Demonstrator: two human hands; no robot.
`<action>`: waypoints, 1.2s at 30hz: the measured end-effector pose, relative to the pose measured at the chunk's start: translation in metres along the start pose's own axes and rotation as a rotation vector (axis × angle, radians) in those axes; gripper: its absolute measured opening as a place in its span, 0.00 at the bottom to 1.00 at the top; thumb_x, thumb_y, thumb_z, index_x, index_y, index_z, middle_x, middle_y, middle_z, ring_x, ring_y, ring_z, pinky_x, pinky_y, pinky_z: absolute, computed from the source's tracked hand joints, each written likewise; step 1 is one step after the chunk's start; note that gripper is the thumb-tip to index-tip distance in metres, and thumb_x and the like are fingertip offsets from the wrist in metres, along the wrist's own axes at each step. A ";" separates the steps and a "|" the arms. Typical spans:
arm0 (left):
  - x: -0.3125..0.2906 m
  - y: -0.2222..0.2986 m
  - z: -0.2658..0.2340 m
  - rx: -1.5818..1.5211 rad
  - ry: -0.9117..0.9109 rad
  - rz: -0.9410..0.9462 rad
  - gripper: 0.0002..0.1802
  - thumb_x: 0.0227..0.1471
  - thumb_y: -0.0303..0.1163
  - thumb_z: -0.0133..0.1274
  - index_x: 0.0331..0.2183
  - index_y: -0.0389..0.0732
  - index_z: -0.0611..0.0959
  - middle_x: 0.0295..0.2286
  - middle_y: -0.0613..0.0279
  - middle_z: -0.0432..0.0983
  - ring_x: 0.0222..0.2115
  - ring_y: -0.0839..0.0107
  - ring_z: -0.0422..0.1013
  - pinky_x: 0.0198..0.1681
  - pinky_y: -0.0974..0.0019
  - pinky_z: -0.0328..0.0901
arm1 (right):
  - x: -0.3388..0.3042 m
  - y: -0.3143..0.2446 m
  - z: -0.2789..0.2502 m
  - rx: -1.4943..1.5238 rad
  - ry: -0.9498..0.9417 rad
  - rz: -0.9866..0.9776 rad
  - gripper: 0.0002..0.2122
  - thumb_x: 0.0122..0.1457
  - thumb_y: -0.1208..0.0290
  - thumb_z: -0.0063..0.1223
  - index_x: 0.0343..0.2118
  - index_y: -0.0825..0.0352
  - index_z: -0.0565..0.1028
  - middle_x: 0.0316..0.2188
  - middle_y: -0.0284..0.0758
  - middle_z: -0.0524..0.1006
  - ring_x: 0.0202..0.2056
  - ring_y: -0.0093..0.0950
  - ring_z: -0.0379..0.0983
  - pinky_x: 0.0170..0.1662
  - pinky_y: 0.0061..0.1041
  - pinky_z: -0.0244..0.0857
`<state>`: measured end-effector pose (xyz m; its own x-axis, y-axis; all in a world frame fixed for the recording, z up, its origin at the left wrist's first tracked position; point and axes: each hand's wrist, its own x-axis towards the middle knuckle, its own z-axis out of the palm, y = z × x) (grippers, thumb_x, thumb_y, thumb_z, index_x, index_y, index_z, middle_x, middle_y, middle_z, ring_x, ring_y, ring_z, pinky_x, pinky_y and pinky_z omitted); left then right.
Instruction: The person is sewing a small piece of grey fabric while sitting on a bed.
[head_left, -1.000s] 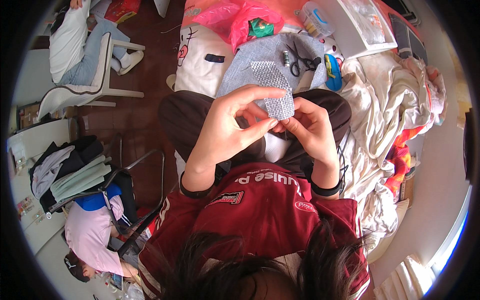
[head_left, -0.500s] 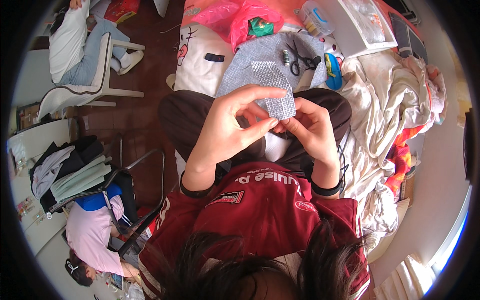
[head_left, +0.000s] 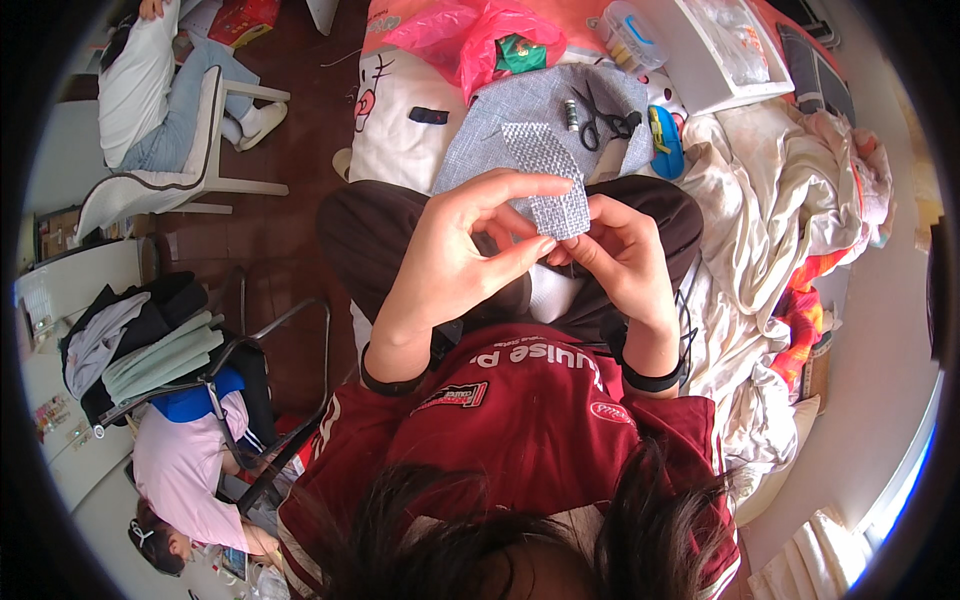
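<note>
A small strip of grey-and-white woven fabric (head_left: 557,205) is held up above my crossed legs. My left hand (head_left: 465,235) pinches its lower left edge between thumb and fingers, with the index finger lying across its front. At the lower right corner my right hand (head_left: 625,255) grips it with thumb and fingertips. Whether a needle is between the fingertips is too small to tell. Just beyond the strip lies a larger piece of grey cloth (head_left: 470,140). On that cloth rest black-handled scissors (head_left: 592,132) and a spool of thread (head_left: 572,115).
A blue oval case (head_left: 667,158) lies right of the cloth. Beyond are a pink plastic bag (head_left: 450,45), a clear box (head_left: 632,40) and a white bin (head_left: 715,60). Crumpled bedding (head_left: 745,230) covers the right side. Two other people sit at the left, near chairs.
</note>
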<state>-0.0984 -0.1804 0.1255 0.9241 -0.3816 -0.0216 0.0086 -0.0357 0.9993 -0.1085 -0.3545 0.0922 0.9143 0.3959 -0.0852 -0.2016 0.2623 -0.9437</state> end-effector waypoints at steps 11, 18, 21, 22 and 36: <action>-0.001 0.001 -0.002 -0.020 -0.009 -0.038 0.21 0.38 0.16 0.52 0.40 0.38 0.74 0.33 0.64 0.70 0.25 0.81 0.70 0.27 0.79 0.63 | -0.001 0.002 -0.001 -0.007 -0.001 0.002 0.04 0.53 0.79 0.47 0.31 0.73 0.70 0.26 0.32 0.73 0.28 0.19 0.70 0.33 0.16 0.64; -0.001 0.002 -0.001 0.001 0.001 -0.018 0.21 0.39 0.15 0.52 0.41 0.34 0.73 0.21 0.65 0.73 0.21 0.85 0.67 0.25 0.82 0.60 | -0.001 0.002 -0.001 0.002 -0.010 0.002 0.04 0.53 0.79 0.47 0.31 0.73 0.70 0.26 0.32 0.72 0.28 0.18 0.70 0.33 0.16 0.64; -0.001 0.002 -0.001 -0.019 -0.012 -0.040 0.22 0.38 0.16 0.51 0.40 0.37 0.74 0.34 0.64 0.70 0.25 0.82 0.69 0.27 0.80 0.63 | -0.001 0.002 -0.001 0.002 -0.011 0.007 0.04 0.53 0.79 0.47 0.31 0.73 0.70 0.26 0.32 0.72 0.28 0.18 0.70 0.33 0.16 0.64; -0.001 0.002 -0.001 -0.011 -0.003 -0.031 0.21 0.39 0.16 0.52 0.40 0.36 0.73 0.27 0.64 0.71 0.23 0.83 0.68 0.26 0.81 0.62 | -0.001 0.002 -0.001 0.002 -0.012 0.008 0.04 0.53 0.79 0.47 0.31 0.73 0.70 0.26 0.32 0.72 0.28 0.18 0.70 0.33 0.16 0.64; 0.002 0.001 -0.001 0.002 0.005 -0.021 0.21 0.39 0.15 0.52 0.40 0.35 0.73 0.21 0.64 0.73 0.22 0.84 0.68 0.25 0.81 0.61 | 0.001 0.002 -0.002 0.009 -0.004 0.022 0.04 0.53 0.79 0.46 0.31 0.74 0.69 0.26 0.32 0.72 0.28 0.19 0.70 0.33 0.16 0.64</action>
<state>-0.0960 -0.1806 0.1262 0.9255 -0.3764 -0.0426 0.0275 -0.0454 0.9986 -0.1073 -0.3553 0.0896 0.9083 0.4051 -0.1043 -0.2244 0.2615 -0.9388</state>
